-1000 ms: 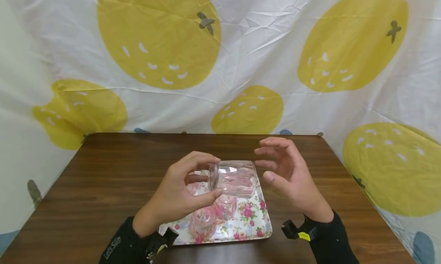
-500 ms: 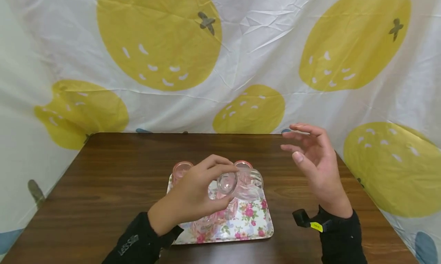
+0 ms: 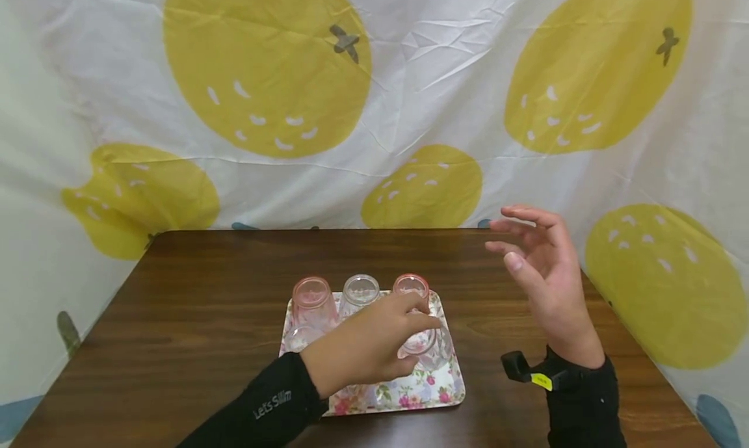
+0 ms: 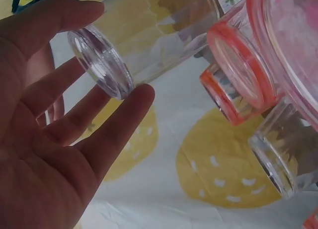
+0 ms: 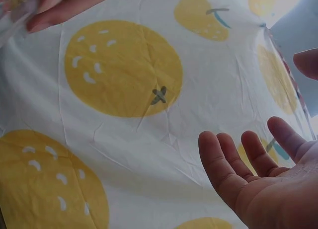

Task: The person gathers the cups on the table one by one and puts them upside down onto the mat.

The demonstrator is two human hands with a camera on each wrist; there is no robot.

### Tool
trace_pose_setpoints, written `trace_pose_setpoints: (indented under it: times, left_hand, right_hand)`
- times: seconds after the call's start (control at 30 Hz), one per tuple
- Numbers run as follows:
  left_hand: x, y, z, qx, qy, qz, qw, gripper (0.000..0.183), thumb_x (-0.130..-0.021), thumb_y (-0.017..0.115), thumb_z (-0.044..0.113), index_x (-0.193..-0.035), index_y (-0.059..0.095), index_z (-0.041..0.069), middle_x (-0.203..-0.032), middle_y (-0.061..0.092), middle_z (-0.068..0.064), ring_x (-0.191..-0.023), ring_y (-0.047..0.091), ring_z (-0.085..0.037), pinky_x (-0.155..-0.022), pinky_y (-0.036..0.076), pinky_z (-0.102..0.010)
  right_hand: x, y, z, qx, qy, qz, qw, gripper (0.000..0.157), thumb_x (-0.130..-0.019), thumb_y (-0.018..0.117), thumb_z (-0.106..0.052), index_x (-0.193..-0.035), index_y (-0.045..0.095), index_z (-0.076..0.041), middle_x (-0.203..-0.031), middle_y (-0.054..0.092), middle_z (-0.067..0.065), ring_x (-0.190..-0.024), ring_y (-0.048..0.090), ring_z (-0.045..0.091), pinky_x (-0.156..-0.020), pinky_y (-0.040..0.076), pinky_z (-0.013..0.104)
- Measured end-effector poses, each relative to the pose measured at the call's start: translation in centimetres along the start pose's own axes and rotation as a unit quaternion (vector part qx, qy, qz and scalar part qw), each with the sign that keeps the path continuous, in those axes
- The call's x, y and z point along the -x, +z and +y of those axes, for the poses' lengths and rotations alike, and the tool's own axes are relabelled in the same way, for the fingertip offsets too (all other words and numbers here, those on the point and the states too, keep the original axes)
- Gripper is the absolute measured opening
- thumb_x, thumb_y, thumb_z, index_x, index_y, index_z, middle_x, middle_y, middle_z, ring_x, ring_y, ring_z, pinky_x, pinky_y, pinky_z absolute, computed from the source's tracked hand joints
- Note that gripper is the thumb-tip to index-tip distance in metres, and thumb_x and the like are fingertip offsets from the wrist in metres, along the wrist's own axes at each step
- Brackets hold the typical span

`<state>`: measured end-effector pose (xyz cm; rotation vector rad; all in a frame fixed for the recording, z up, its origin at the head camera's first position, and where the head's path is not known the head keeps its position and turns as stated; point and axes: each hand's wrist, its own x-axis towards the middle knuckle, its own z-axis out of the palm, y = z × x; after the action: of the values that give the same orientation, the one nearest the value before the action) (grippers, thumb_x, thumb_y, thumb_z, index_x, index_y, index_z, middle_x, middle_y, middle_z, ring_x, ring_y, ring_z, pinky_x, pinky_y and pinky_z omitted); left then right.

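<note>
My left hand [image 3: 371, 344] reaches over the right side of the flowered tray [image 3: 394, 402]. Its thumb and fingertips hold a clear glass [image 4: 164, 30] around the thick base, as the left wrist view shows. In the head view this glass [image 3: 439, 355] is base up with its mouth toward the tray, and the hand covers part of it. Raised to the right of the tray, my right hand [image 3: 552, 282] holds nothing, its fingers loosely bent and apart.
Upside-down glasses stand along the tray's back: a pink one [image 3: 314, 302], a clear one [image 3: 360, 290] and a red-tinted one [image 3: 411, 284]. Another pale glass [image 3: 301, 337] is partly behind the left wrist. The brown wooden table [image 3: 193, 318] ends at a fruit-print cloth [image 3: 421, 110].
The left hand has turned the clear glass from lying sideways to base up and brought it down toward the tray's right side. My right hand has moved away to the right.
</note>
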<state>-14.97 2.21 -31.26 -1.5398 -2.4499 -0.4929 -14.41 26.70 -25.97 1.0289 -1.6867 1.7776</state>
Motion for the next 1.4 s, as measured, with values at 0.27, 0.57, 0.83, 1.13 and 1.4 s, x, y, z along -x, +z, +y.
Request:
trace_pose_setpoints:
  times: [0.27,0.57,0.83,1.13,1.4]
  left_hand:
    - [-0.8,1.7,-0.1,-0.043,-0.022,-0.078,0.9958,0.053,-0.072,0.084,0.022,-0.123,0.07,0.013,-0.112,0.065,-0.006,-0.095,0.059,-0.015,-0.079,0.06,-0.028]
    - [-0.8,3.2,0.2,-0.048,-0.028,-0.113,0.992,0.056,-0.07,0.085,0.019,-0.124,0.071,0.017,-0.107,0.065,-0.005,-0.085,0.061,-0.013,-0.068,0.058,-0.021]
    - [-1.0,3.9,0.4,-0.066,-0.014,-0.136,0.9884,0.055,-0.069,0.086,0.021,-0.122,0.071,0.018,-0.109,0.068,-0.005,-0.09,0.064,-0.015,-0.076,0.06,-0.026]
    - [-0.7,4.6,0.4,-0.083,-0.001,-0.131,0.9879,0.054,-0.066,0.084,0.015,-0.119,0.074,0.02,-0.111,0.068,-0.004,-0.092,0.062,-0.019,-0.081,0.058,-0.029]
    - [-0.5,5.1,0.5,-0.089,-0.001,-0.134,0.987,0.055,-0.068,0.083,0.013,-0.122,0.071,0.016,-0.113,0.069,-0.006,-0.091,0.064,-0.019,-0.083,0.06,-0.03]
  right_hand:
    - [-0.1,0.4,0.3,0.015,0.002,0.004,1.0,0.051,-0.083,0.045,0.022,-0.133,0.042,0.013,-0.134,0.049,0.018,-0.117,0.05,0.038,-0.093,0.057,0.03]
    - [-0.1,0.6,0.5,0.037,0.001,0.002,0.999,0.052,-0.082,0.046,0.023,-0.133,0.042,0.014,-0.134,0.049,0.016,-0.116,0.05,0.038,-0.09,0.057,0.027]
    - [0.0,0.8,0.6,0.04,-0.009,0.002,0.999,0.052,-0.081,0.047,0.023,-0.132,0.042,0.014,-0.134,0.049,0.016,-0.116,0.05,0.037,-0.09,0.057,0.026]
    - [-0.2,1.0,0.9,0.038,-0.013,0.004,0.999,0.052,-0.081,0.047,0.023,-0.132,0.042,0.015,-0.134,0.048,0.019,-0.116,0.05,0.037,-0.089,0.057,0.026]
    - [-0.1,1.3,1.4,0.031,-0.01,0.004,0.999,0.052,-0.08,0.049,0.024,-0.131,0.043,0.014,-0.133,0.048,0.019,-0.115,0.05,0.037,-0.088,0.058,0.026]
